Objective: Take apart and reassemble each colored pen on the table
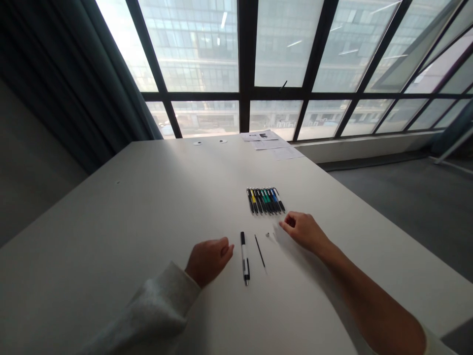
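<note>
My left hand (210, 259) is curled into a fist on the white table, just left of a black-and-white pen (244, 259). Right of that pen, and apart from it, lies a thin dark ink refill (260, 254). A tiny metallic piece (267, 234), perhaps a pen tip, sits close to the refill's upper end. My right hand (301, 229) rests further right with its fingers curled in, and nothing shows in them. Beyond it stands a neat row of pens (266, 201), side by side, mostly black with yellow, green, blue and white parts.
The white table (148, 207) reaches toward the large windows (207, 49). Paper sheets (271, 143) lie at its far edge, near two small round covers (197, 143). A dark curtain (84, 74) hangs at the left. Grey floor (399, 190) shows beyond the right edge.
</note>
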`<state>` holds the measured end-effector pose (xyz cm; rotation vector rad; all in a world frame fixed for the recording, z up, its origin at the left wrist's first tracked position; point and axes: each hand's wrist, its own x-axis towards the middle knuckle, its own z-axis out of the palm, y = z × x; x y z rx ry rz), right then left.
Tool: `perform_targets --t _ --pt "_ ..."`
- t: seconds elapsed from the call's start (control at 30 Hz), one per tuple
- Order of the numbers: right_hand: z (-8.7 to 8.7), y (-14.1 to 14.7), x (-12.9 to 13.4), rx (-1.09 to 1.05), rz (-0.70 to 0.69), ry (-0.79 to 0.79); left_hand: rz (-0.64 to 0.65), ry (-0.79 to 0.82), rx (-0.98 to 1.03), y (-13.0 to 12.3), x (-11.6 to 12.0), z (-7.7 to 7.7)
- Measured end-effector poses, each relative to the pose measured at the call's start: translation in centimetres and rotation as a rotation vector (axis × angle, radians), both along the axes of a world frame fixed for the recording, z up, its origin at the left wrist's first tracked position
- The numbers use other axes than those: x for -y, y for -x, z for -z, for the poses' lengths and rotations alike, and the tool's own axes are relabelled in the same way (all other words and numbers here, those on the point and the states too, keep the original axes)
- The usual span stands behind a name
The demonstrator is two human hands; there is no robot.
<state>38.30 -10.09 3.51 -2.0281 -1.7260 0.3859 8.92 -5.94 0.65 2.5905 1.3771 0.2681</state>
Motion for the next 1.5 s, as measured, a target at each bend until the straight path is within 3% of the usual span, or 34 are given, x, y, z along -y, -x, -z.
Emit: perform_targets --t 0.23,0.37,0.57,0.8,1.07,1.17,1.37,1.43,1.5 --pt "0.7 0.1 -0.1 0.015 -0.063 0.058 0.024 -0.024 -0.034 0.2 -0.1 0.5" --pt "0.1 0.2 0.1 -0.014 -0.077 0.056 0.021 -0.018 -0.033 0.2 -0.1 0.4" --pt "-1.5 3.8 2.0 -0.237 -0.215 0.106 -0.057 0.041 0.088 -1.4 1.3 -0.3" --pt "-0.2 6.7 2.4 0.000 -0.274 0.165 -0.165 0.071 0.003 -3.7 3.2 -0.8" --pt "0.1 7.1 2.3 0.075 -0.261 0.233 -0.223 0.171 -0.002 -3.9 2.7 -1.6" --pt "-0.5 7.4 2.6 0.103 -0.284 0.280 -0.184 0.318 0.180 -3.1 1.6 -1.8" --pt "-1.6 7.2 3.6 0.149 -0.324 0.384 0.045 0.664 0.982 -1.7 0.0 -1.3" --pt "-2.2 6.4 3.8 0.015 -0.347 0.372 0.131 0.760 1.141 -1.9 0.1 -0.9" --pt "-2.9 5.3 3.7 -0.262 -0.340 0.343 0.210 0.901 1.242 -2.3 0.6 -0.6"
